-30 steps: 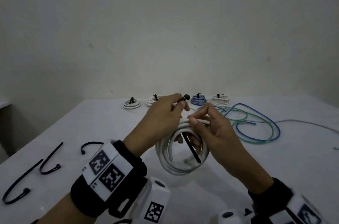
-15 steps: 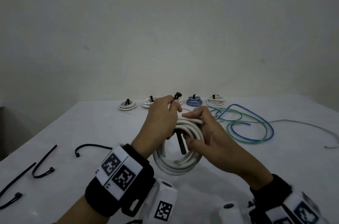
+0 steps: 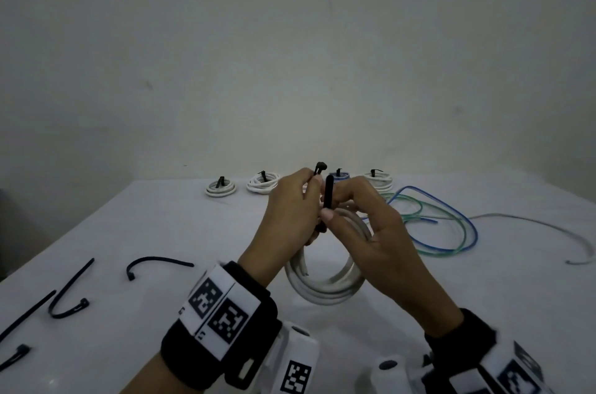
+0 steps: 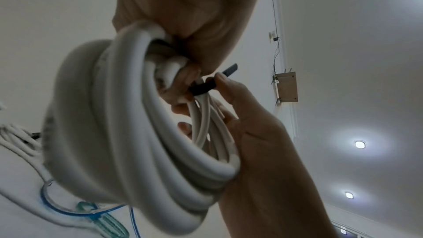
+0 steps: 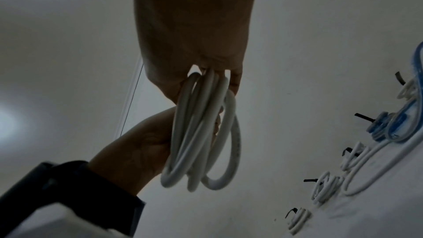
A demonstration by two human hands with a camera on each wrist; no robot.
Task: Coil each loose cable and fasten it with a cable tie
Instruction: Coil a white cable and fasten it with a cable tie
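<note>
A white cable coil (image 3: 325,287) hangs upright above the table, held at its top between both hands. A black cable tie (image 3: 329,192) is wrapped round the coil's top strands. My left hand (image 3: 314,182) pinches the tie's head end, which sticks up above the fingers. My right hand (image 3: 332,206) pinches the tie's tail, which stands upright just beside the head. In the left wrist view the coil (image 4: 128,133) fills the middle and the tie (image 4: 206,86) shows between the fingertips. The right wrist view shows the coil (image 5: 201,133) hanging under my palm.
Several tied coils (image 3: 221,190) stand in a row at the table's back edge. A loose blue and green cable (image 3: 451,226) lies to the right, with a grey cable (image 3: 548,229) beyond it. Spare black ties (image 3: 69,297) lie at the left.
The tie's tail hung down through the coil's middle before. My right hand has brought it up round the strands, so it now stands beside the head end.
</note>
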